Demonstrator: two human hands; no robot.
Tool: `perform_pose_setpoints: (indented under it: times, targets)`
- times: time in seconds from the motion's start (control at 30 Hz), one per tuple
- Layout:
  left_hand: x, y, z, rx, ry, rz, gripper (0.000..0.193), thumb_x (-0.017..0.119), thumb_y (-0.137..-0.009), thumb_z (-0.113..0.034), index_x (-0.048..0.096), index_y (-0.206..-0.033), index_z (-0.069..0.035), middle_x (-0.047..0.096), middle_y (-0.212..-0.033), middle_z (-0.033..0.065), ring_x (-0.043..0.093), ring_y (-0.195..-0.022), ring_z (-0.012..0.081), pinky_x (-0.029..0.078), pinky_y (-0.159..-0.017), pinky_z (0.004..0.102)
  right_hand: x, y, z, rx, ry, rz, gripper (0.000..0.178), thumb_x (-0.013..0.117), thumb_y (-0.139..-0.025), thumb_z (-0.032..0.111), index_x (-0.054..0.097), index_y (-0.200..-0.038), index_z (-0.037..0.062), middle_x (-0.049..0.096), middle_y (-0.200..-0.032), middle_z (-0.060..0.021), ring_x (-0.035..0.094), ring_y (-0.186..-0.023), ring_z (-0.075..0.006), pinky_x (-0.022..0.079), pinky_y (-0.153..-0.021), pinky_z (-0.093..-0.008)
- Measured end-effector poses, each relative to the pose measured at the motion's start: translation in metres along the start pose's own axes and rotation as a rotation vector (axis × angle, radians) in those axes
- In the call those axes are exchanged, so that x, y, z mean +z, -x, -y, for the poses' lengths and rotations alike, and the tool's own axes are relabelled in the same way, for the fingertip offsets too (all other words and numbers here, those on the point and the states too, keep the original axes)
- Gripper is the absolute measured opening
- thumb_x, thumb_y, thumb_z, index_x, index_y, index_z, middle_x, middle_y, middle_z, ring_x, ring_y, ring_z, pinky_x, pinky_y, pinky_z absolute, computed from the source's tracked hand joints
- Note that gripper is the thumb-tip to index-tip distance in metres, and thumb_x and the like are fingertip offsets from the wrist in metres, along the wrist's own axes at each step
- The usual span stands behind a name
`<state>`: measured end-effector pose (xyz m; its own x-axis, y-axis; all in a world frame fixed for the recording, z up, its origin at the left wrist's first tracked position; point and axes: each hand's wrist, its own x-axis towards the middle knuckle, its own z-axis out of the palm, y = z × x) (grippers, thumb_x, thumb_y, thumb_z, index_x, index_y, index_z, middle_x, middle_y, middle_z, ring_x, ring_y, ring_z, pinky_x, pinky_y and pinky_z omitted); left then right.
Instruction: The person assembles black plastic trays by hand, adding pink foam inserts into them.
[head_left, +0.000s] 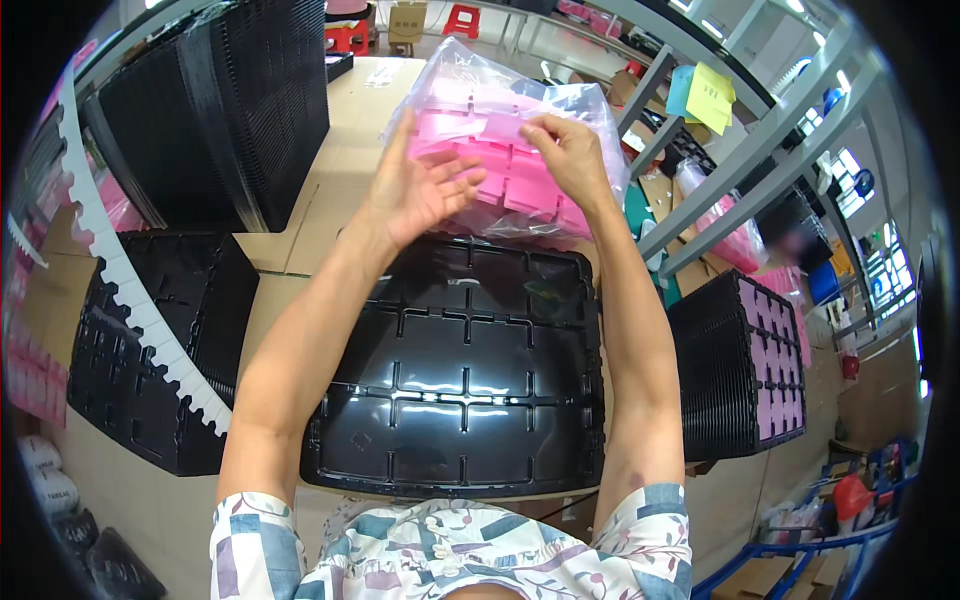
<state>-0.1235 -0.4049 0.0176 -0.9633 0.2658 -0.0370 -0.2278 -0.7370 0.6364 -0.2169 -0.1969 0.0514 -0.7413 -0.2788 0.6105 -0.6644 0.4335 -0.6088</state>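
Note:
Thumb and fingertips of my right hand (570, 150) are pinched on the edge of a light pink rectangular piece (503, 129). Beneath it lies a clear plastic bag (455, 65) filled with rows of pink rectangular pieces (530, 195). My left hand (425, 190) hovers at the bag's left side, palm turned up, fingers spread, nothing in it. Closer to me, between my forearms, rests a shiny black plastic tray (430, 345) with raised cross-shaped dividers. No pink pieces show in its compartments.
Tall stacked black trays (215, 120) stand at the far left, with a lower black stack (150, 330) nearer. At right, another tray stack (715, 370) has pink pieces in its side-facing compartments. Grey metal bars (740, 150) rise beyond it, carrying yellow paper notes (711, 98).

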Motion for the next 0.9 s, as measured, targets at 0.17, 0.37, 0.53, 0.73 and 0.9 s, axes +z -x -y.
perform_pose_setpoints:
  times: [0.17, 0.37, 0.53, 0.73, 0.9]
  targets:
    - [-0.025, -0.031, -0.012, 0.121, 0.019, -0.235, 0.019, 0.066, -0.091, -0.008, 0.056, -0.101, 0.004, 0.063, -0.088, 0.0130, 0.065, -0.081, 0.0217, 0.057, -0.070, 0.0333, 0.003, 0.050, 0.040, -0.633, 0.526, -0.236, 0.019, 0.065, -0.087, 0.013, 0.066, -0.097, -0.0027, 0.069, -0.083, -0.0159, 0.068, -0.078, -0.0307, 0.052, -0.071, -0.0378]
    - [0.012, 0.017, -0.030, 0.125, 0.336, 0.055, 0.012, 0.063, -0.089, 0.002, 0.056, -0.097, 0.005, 0.061, -0.086, 0.0118, 0.061, -0.077, 0.0200, 0.054, -0.065, 0.0279, 0.065, 0.100, 0.065, 0.292, -0.547, 0.283, 0.032, 0.059, -0.093, 0.010, 0.049, -0.124, 0.0046, 0.067, -0.098, -0.0132, 0.068, -0.075, -0.0193, 0.053, -0.056, -0.0334]
    - [-0.008, 0.063, -0.006, 0.203, 0.335, -0.040, 0.009, 0.061, -0.090, 0.001, 0.056, -0.097, 0.005, 0.059, -0.087, 0.0113, 0.058, -0.076, 0.0195, 0.053, -0.064, 0.0285, 0.036, 0.096, 0.017, 0.525, -1.329, 0.086, 0.033, 0.062, -0.081, -0.001, 0.055, -0.112, 0.0086, 0.061, -0.092, -0.0059, 0.064, -0.078, -0.0137, 0.045, -0.057, -0.0276]
    - [-0.041, 0.094, 0.005, 0.245, 0.166, -0.248, 0.005, 0.060, -0.088, 0.001, 0.056, -0.088, 0.002, 0.058, -0.080, 0.0090, 0.058, -0.070, 0.0167, 0.052, -0.059, 0.0261, -0.005, 0.145, 0.040, 0.483, -1.438, -0.054, 0.044, 0.066, -0.079, 0.002, 0.054, -0.121, 0.0117, 0.062, -0.108, -0.0026, 0.060, -0.100, -0.0179, 0.048, -0.070, -0.0323]
    - [-0.057, 0.097, 0.009, 0.199, 0.077, -0.292, 0.006, 0.061, -0.091, -0.005, 0.057, -0.094, -0.002, 0.059, -0.078, 0.0067, 0.060, -0.068, 0.0148, 0.055, -0.060, 0.0267, -0.028, 0.166, 0.028, 0.526, -1.368, -0.213, 0.034, 0.072, -0.087, 0.021, 0.057, -0.116, 0.0109, 0.064, -0.105, -0.0024, 0.061, -0.095, -0.0150, 0.048, -0.066, -0.0299]
